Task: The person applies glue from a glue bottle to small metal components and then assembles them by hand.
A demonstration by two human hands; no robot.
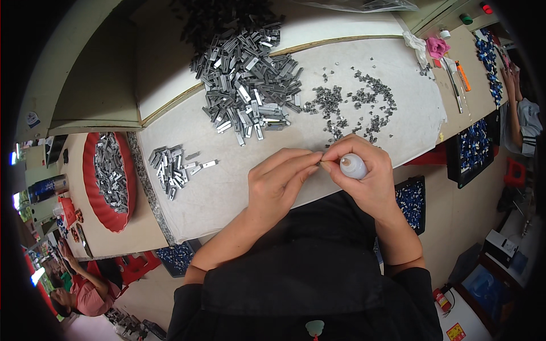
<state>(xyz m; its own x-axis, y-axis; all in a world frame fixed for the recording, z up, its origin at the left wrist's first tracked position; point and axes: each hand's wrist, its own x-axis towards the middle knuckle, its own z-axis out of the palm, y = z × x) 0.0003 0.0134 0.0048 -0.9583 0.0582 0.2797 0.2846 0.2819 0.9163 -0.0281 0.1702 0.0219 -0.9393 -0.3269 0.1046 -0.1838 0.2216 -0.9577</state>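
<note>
At the near edge of the white table (pixel 227 196), a little past the centre of the view toward three o'clock, the two hands meet with their fingertips touching. The right hand (pixel 364 170) is closed around a small white bottle (pixel 354 166), which lies in the palm with its brownish tip pointing to nine o'clock, toward the other hand. The left hand (pixel 278 182) has its fingers stretched out and pressed together, and thumb and forefinger pinch something very small at the bottle's tip; the piece itself is too small to make out. At twelve o'clock from the hands lies a loose scatter of tiny dark grey parts (pixel 355 105), near the right hand's knuckles. At eleven o'clock, well apart, is a big heap of grey metal strips (pixel 247 85), with a darker pile behind it. At nine o'clock from the left hand lies a smaller bunch of strips (pixel 170 166). Further out at nine o'clock, off the white table, stands a red bowl (pixel 128 213) filled with the same grey strips. At four o'clock, below the table edge, is a black tray (pixel 412 202) with small blue pieces. Other people work at seven o'clock and at two o'clock.
</note>
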